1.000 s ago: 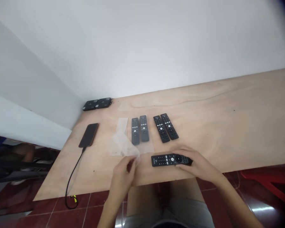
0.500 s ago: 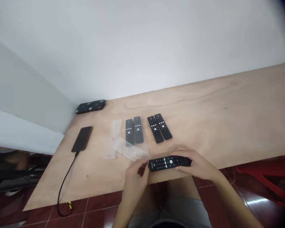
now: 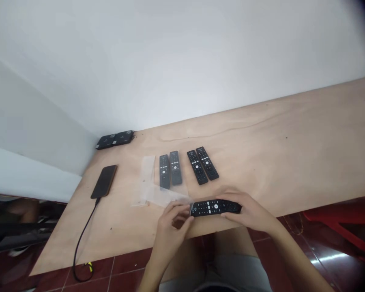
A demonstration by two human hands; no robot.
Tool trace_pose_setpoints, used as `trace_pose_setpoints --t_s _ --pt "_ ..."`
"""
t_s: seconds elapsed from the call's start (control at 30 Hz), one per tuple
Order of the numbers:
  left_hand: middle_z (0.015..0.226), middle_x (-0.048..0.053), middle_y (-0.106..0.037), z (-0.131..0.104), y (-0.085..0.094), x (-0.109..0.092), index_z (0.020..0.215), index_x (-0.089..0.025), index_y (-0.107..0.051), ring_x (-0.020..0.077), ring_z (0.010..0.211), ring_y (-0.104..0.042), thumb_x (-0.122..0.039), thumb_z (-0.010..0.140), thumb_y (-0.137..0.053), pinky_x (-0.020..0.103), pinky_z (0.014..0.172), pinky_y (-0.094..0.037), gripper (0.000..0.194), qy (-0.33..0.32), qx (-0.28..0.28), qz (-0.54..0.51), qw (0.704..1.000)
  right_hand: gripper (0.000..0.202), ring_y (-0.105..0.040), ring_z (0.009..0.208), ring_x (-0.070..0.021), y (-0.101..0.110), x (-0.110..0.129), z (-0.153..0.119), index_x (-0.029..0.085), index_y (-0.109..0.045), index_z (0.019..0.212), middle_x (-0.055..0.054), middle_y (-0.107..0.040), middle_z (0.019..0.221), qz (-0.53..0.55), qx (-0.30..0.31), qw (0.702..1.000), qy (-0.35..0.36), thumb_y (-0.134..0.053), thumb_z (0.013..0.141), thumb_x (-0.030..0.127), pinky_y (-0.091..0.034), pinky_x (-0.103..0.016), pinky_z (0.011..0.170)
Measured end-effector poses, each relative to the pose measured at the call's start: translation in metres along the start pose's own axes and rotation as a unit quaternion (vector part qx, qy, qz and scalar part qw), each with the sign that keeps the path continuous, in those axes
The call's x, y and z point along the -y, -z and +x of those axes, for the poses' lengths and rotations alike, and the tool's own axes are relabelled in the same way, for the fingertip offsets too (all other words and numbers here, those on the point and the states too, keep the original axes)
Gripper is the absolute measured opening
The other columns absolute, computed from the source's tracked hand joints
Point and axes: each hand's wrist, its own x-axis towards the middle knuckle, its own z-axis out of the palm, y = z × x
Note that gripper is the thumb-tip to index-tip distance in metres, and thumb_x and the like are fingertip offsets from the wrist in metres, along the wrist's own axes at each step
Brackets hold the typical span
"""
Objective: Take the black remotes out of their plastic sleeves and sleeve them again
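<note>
White walls back a wooden worktop, where a corded phone lies well left of the held remote; at that remote's left end, the left hand's grip pinches a clear sleeve; two bare remotes lie beyond it; the right hand's grip clasps its right end.

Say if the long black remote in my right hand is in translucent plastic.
Mostly out: the remote shows unclouded buttons; cannot tell about its left end.

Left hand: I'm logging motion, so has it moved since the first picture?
Yes. Judged against the phone, the left hand has moved right, to the left end of the held remote.
</note>
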Motion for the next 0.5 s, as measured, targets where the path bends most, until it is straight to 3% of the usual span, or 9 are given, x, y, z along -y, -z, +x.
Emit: trace_pose_setpoints --t_s 0.13,0.27,0.5 --pt "0.114 0.009 -0.080 0.004 0.007 -0.007 0.118 -0.026 -0.082 0.0252 0.098 -0.079 -0.027 0.102 -0.072 0.044 0.088 -0.070 0.018 -0.068 0.010 0.085 0.994 0.045 -0.068 0.134 -0.0372 -0.002 0.000 0.001 0.033 -0.076 0.142 -0.010 -0.075 0.143 -0.007 -0.009 1.000 0.009 -0.082 0.099 0.044 -0.055 -0.057 0.117" --pt "0.118 0.008 -0.080 0.007 0.017 -0.006 0.127 -0.029 -0.078 0.0268 0.112 -0.077 -0.021 0.107 -0.065 0.051 0.104 -0.064 0.026 -0.143 0.063 0.135 0.978 0.043 -0.068 0.132 -0.0352 -0.001 0.004 0.002 0.032 -0.075 0.142 -0.010 -0.075 0.141 0.003 -0.007 1.000 0.012 -0.080 0.101 0.044 -0.056 -0.055 0.116" --pt "0.127 0.012 -0.076 0.018 0.025 0.010 0.128 -0.027 -0.075 0.0299 0.118 -0.070 -0.023 0.102 -0.077 0.051 0.099 -0.064 0.026 -0.210 0.062 0.187 0.958 0.045 -0.067 0.133 -0.0359 0.000 0.005 0.003 0.033 -0.074 0.144 -0.010 -0.075 0.141 0.000 0.001 1.000 0.022 -0.080 0.101 0.044 -0.055 -0.058 0.116"
